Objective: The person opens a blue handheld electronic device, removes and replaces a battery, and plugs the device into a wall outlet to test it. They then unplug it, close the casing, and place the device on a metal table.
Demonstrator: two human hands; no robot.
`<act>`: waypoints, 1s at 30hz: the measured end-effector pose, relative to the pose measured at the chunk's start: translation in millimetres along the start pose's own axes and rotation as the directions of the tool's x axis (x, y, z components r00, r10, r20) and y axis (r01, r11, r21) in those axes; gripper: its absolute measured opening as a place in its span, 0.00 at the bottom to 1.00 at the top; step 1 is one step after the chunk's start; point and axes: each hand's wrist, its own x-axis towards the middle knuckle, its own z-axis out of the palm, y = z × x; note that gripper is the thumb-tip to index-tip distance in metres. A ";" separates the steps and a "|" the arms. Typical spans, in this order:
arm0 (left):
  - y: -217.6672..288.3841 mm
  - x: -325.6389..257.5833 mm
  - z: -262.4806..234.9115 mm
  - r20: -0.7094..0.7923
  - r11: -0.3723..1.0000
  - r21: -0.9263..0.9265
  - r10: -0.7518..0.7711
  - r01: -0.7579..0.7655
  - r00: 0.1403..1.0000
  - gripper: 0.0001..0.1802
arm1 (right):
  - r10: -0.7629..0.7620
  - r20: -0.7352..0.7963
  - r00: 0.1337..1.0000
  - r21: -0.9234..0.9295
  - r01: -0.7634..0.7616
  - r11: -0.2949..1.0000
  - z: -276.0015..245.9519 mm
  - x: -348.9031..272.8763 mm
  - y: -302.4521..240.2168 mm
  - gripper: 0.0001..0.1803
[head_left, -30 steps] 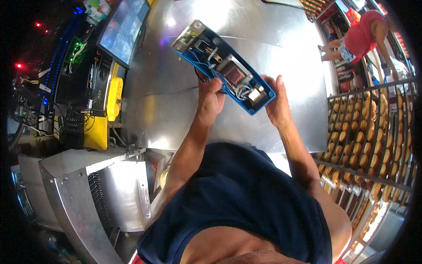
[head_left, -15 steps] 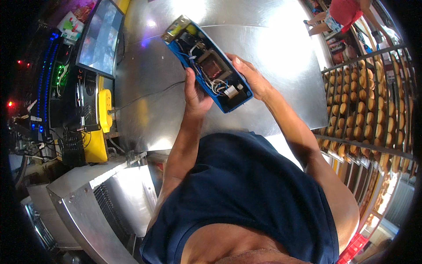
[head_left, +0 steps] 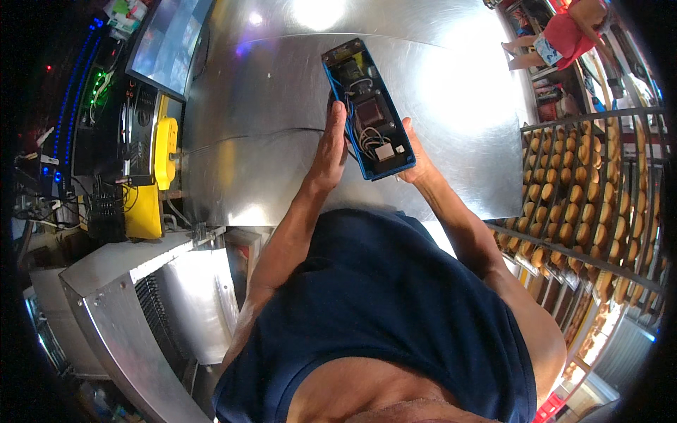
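Observation:
Between my two hands is an opened blue electrical device [head_left: 363, 168], a long box with its inside facing up. A transformer [head_left: 371, 113], looped pale wires and a white connector [head_left: 384, 151] show within it. My left hand [head_left: 331, 149] is pressed along the box's left side, thumb up against the edge. On the lower right side, my right hand [head_left: 416, 154] grips it, the thumb near the rim and the other fingers hidden beneath. A thin dark cable [head_left: 261, 134] runs left from the device across the metal table [head_left: 247, 176].
A yellow power strip [head_left: 166, 151], a monitor [head_left: 166, 46] and lit electronics [head_left: 77, 84] stand at the left. At the right a rack [head_left: 592, 116] holds many bread rolls [head_left: 557, 180]. Another person [head_left: 564, 39] is at the far right. A metal machine [head_left: 127, 317] stands lower left.
The device has shifted right and turned more upright in view, its far end swinging right. Both hands moved with it; the right hand now sits lower on its side.

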 end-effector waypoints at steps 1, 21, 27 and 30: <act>4.9 1.9 0.1 -0.034 0.994 0.107 -0.024 0.028 0.999 0.31 | -0.019 0.002 1.000 -0.012 0.019 1.000 -1.8 -0.8 2.4 0.54; 56.1 44.8 -12.1 0.193 0.358 -0.841 -0.503 0.406 0.843 0.33 | -0.385 0.282 0.879 -0.959 0.267 -0.094 94.7 5.5 -155.7 0.34; 67.1 70.6 4.0 0.192 0.118 -0.957 -0.431 0.266 0.882 0.36 | -0.381 0.071 0.922 -0.996 0.048 -0.070 154.4 20.4 -207.8 0.34; 68.2 78.9 6.3 0.244 -0.061 -0.969 -0.410 0.240 0.879 0.37 | -0.245 0.262 0.933 -0.943 0.193 -0.272 155.1 29.7 -205.0 0.34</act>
